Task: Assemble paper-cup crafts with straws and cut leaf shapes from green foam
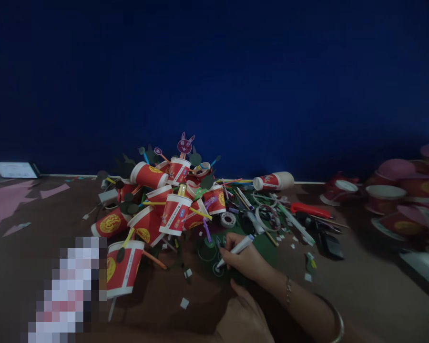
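Observation:
My right hand (248,259) is closed around a white marker (239,250) with a bluish end, its tip down on a dark green sheet (266,247). Pale outlines show on that sheet: a larger circle (207,249) and a small round shape (218,269) right at the marker's tip. Below the right hand lies my left hand (243,317), close to the sheet's near edge, with one finger stretched out and the others mostly hidden. Whether it presses on the sheet I cannot tell.
Red-and-white paper cups (175,214) with sticks are heaped left of the sheet. Behind stand a tape roll (228,219), loose pens and a red-handled tool (311,209). More cups (385,195) sit at the right. Pink paper (7,202) and a lit screen (15,169) lie far left.

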The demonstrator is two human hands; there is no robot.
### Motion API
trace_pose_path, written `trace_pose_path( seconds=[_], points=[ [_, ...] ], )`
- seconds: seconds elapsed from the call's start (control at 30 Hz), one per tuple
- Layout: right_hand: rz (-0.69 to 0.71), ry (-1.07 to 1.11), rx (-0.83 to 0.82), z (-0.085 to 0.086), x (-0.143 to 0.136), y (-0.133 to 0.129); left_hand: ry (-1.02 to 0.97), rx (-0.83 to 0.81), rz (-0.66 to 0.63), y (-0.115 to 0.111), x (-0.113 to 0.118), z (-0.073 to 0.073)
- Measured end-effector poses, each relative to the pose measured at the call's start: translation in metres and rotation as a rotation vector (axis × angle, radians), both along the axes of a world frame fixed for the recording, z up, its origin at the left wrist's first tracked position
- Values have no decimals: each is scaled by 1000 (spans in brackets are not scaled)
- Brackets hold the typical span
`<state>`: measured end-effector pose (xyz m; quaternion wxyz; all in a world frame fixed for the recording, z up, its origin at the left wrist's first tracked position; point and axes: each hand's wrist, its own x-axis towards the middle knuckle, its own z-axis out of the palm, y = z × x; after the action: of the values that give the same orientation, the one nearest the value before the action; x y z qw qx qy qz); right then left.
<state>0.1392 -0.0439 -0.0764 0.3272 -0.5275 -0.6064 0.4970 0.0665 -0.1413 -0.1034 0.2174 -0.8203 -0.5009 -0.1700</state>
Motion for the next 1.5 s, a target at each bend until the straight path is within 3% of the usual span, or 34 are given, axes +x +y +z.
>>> trace_pose_path(
  seconds=[0.1, 0.2, 0.4, 0.67, 0.87, 1.03, 1.27, 1.5],
  points=[
    [-5, 4, -5, 0, 0, 0, -28, 21, 24, 0, 0, -2],
    [-39, 52, -46, 1, 1, 4, 0, -39, -34, 0, -3, -10],
    [-304, 312, -112, 4, 7, 12, -18, 21, -60, 1, -5, -23],
    [-229, 53, 114, -1, 11, 13, -81, -17, -41, 1, -5, -21],
    [-216, -60, 96, -8, 12, 12, -67, -47, 19, -1, 0, -26],
    [-211, -95, 115, -10, 11, 12, -29, -19, -44, 0, 0, -23],
    [-212, -112, 119, -9, 11, 13, -49, -11, -38, 0, -2, -20],
    [-187, -90, 103, -9, 10, 12, -110, -11, 46, -1, -2, -17]
  ],
)
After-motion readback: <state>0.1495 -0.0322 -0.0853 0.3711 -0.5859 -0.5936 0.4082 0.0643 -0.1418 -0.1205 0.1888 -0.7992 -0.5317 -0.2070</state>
